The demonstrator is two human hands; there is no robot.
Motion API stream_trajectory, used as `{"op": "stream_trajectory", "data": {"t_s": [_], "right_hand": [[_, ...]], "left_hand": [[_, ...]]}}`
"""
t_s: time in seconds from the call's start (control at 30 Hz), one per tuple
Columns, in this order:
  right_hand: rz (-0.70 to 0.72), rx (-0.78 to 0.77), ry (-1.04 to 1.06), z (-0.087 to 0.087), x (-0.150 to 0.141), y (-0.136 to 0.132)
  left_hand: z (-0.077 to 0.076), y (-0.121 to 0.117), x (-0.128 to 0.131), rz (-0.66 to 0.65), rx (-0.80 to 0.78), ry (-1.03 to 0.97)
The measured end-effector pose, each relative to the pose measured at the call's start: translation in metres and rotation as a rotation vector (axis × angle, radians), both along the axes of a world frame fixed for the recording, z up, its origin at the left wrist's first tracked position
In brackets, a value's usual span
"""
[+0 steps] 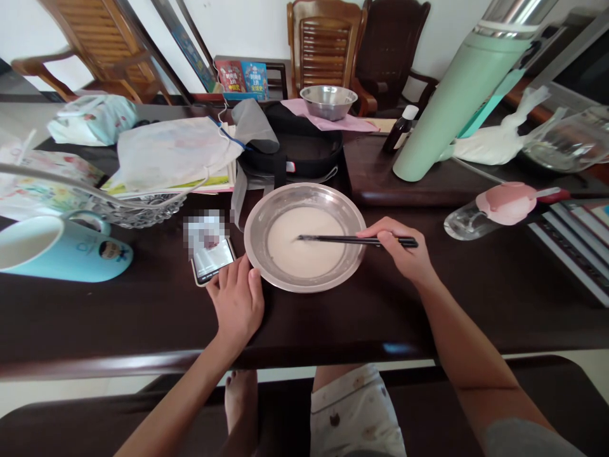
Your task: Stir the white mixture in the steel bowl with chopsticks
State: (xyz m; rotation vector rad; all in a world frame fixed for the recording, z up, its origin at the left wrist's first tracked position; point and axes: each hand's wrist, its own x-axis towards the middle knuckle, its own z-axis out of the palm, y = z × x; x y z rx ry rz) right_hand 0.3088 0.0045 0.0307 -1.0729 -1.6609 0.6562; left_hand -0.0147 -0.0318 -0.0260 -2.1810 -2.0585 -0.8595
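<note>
My right hand [402, 254] has its fingers clenched on the chopsticks [352, 240], tips in the pale batter [304, 244]; my left hand [236, 298] rests flat and released beside the steel bowl [257, 238], mid-bench [333, 317]; stirring step, I judge; steadying the rim seems wise.

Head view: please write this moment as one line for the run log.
right hand: holds chopsticks, tips in batter | left hand: flat on table beside bowl | phone: left of bowl
</note>
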Motion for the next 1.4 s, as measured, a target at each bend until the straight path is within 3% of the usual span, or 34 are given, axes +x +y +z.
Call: {"op": "stream_trajectory", "data": {"t_s": [0.13, 0.37, 0.57, 0.77, 0.97, 1.17, 1.4], "right_hand": [[-0.061, 0.039, 0.018, 0.000, 0.001, 0.000], [0.026, 0.055, 0.020, -0.005, 0.001, 0.000], [-0.051, 0.045, 0.138, -0.003, 0.003, 0.000], [0.059, -0.031, 0.059, 0.000, -0.003, 0.001], [-0.094, -0.011, 0.125, -0.001, 0.003, 0.002], [0.051, -0.052, 0.062, -0.002, 0.000, 0.000], [-0.040, -0.031, 0.123, -0.001, 0.003, 0.000]], "left_hand": [[0.001, 0.000, 0.000, -0.007, 0.000, 0.040], [0.002, -0.001, 0.001, -0.007, 0.013, 0.066], [0.001, 0.000, 0.001, 0.013, -0.034, 0.015], [-0.003, 0.001, -0.001, -0.002, -0.069, -0.066], [-0.004, 0.002, -0.004, -0.039, -0.070, -0.107], [0.001, 0.003, -0.007, -0.061, -0.072, -0.112], [0.009, 0.010, -0.021, -0.129, -0.090, -0.039]]}}
